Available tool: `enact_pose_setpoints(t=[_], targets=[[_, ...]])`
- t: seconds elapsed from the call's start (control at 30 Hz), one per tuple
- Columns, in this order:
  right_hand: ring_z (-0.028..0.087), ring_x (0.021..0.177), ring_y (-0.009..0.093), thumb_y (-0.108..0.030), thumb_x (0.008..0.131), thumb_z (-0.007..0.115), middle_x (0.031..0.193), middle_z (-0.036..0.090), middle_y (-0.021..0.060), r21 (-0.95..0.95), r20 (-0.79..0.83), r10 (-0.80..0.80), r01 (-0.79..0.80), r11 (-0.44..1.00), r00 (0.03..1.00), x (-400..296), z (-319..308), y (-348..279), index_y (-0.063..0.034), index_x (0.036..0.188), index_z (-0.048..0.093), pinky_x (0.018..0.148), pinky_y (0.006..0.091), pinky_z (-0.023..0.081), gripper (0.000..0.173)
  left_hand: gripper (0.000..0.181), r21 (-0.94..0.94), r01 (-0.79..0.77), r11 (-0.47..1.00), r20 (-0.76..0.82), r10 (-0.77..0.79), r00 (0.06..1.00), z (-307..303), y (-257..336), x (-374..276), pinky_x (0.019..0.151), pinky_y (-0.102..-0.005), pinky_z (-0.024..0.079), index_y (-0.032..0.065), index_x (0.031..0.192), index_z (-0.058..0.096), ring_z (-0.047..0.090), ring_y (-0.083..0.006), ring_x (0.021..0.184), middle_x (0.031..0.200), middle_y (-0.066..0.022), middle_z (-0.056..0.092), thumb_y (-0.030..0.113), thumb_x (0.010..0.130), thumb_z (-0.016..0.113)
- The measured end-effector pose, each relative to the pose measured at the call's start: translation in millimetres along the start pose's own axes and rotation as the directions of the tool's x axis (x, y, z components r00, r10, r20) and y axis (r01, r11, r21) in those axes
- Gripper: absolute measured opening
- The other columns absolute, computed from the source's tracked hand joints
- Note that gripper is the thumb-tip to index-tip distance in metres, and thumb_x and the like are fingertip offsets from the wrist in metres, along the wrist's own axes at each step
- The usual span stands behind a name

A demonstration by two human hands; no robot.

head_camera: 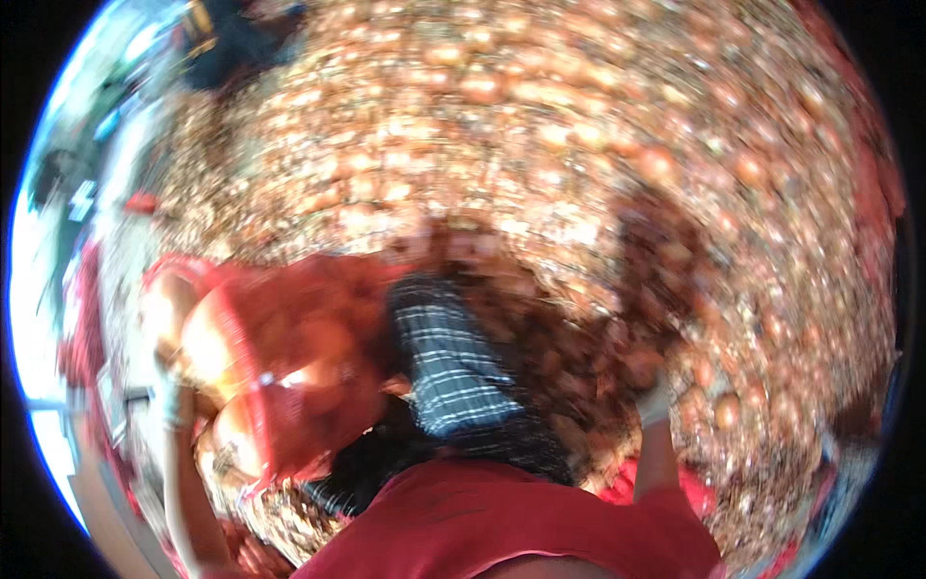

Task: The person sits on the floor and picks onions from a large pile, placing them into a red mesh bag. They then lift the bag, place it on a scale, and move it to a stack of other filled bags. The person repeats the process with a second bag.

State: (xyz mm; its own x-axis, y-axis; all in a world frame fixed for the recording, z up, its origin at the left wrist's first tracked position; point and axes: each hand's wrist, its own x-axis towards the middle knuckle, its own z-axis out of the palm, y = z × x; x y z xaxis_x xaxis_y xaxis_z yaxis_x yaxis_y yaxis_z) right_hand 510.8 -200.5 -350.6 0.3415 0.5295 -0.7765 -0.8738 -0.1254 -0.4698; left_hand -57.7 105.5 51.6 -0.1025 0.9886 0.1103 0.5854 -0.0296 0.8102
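Observation:
A red mesh bag [311, 362] full of onions lies tilted at my left, against my leg in checked dark cloth [456, 362]. Large pale onions [217, 347] bulge at its left end. My left hand [173, 391], in what looks like a light glove, is against that end; blur hides how its fingers sit. Off to the right, my right hand [653, 398] reaches down to the heap of onions [506, 145], low beside my leg. It too has a pale covering at the wrist. Its fingers blend into the shaded onions, and any hold is hidden.
Loose onions and dry skins spread around me. A single onion [727, 411] lies right of my right hand. Red cloth or mesh [694, 492] shows beside my right arm. A dark-clad person [231, 43] is at the upper left. Red material [879, 181] borders the heap's right side.

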Motion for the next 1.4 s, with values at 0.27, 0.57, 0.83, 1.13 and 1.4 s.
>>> enact_pose_setpoints(t=[0.27, 0.57, 0.83, 1.13, 1.4], targets=[[0.038, 0.122, 0.028, -0.051, 0.084, 0.049, 0.137, 0.034, 0.0098, 0.213, 0.617, -0.417, 0.369, 0.905, 0.667, -86, 286, -107, -0.0128, 0.134, 0.034, 0.1, 0.0455, 0.036, 0.065, 0.013, -0.03, 0.138, 0.99, 0.207, -0.129, 0.97, -30, 70, 17, 0.068, -0.0232, 0.042, 0.0022, 0.091, 0.059, 0.049, -0.0072, 0.073, 0.08, 0.0009, 0.056, 0.007, 0.08, 0.061], [0.054, 0.101, 0.025, -0.024, 0.076, 0.06, 0.105, 0.056, 0.0037, 0.858, 0.475, 0.39, 0.513, -0.007, -0.789, -345, 638, 66, -0.0113, 0.1, 0.058, 0.095, 0.0411, 0.041, 0.027, 0.008, -0.485, 0.036, 0.874, -0.138, -0.117, 0.983, -62, 51, 28, 0.052, -0.0237, 0.044, 0.0021, 0.073, 0.055, 0.052, -0.0093, 0.057, 0.067, -0.0017, 0.056, -0.006, 0.076, 0.056], [0.061, 0.09, 0.013, -0.017, 0.089, 0.056, 0.098, 0.066, 0.0076, 0.024, 0.98, 0.124, 0.703, 0.711, -0.158, -286, 654, 13, 0.0008, 0.102, 0.064, 0.084, 0.0282, 0.048, 0.023, 0.031, -0.602, -0.067, 0.796, -0.147, -0.028, 0.989, -34, 26, 21, 0.066, -0.0259, 0.044, -0.0014, 0.106, 0.056, 0.053, -0.0103, 0.082, 0.093, -0.0049, 0.057, 0.023, 0.087, 0.057], [0.035, 0.122, 0.039, -0.036, 0.08, 0.055, 0.132, 0.04, 0.0153, -0.687, 0.578, -0.15, 0.379, -0.62, 0.802, -6, 195, 35, -0.0115, 0.127, 0.046, 0.097, 0.0518, 0.031, 0.053, 0.045, 0.056, -0.129, 0.99, -0.163, 0.137, 0.977, 34, -17, -26, 0.075, -0.0293, 0.044, -0.0006, 0.123, 0.045, 0.052, -0.0166, 0.092, 0.109, -0.011, 0.053, 0.026, 0.087, 0.056], [0.042, 0.115, 0.033, -0.014, 0.081, 0.049, 0.127, 0.046, 0.0103, -0.795, -0.237, 0.068, -0.153, -0.588, 0.969, -132, -134, 183, -0.025, 0.128, 0.047, 0.083, 0.0608, 0.038, 0.049, 0.048, 0.147, -0.099, 0.984, -0.015, 0.103, 0.995, 101, -13, -27, 0.077, -0.0306, 0.044, 0.001, 0.125, 0.042, 0.052, -0.0182, 0.095, 0.111, -0.0118, 0.052, 0.024, 0.086, 0.058]])
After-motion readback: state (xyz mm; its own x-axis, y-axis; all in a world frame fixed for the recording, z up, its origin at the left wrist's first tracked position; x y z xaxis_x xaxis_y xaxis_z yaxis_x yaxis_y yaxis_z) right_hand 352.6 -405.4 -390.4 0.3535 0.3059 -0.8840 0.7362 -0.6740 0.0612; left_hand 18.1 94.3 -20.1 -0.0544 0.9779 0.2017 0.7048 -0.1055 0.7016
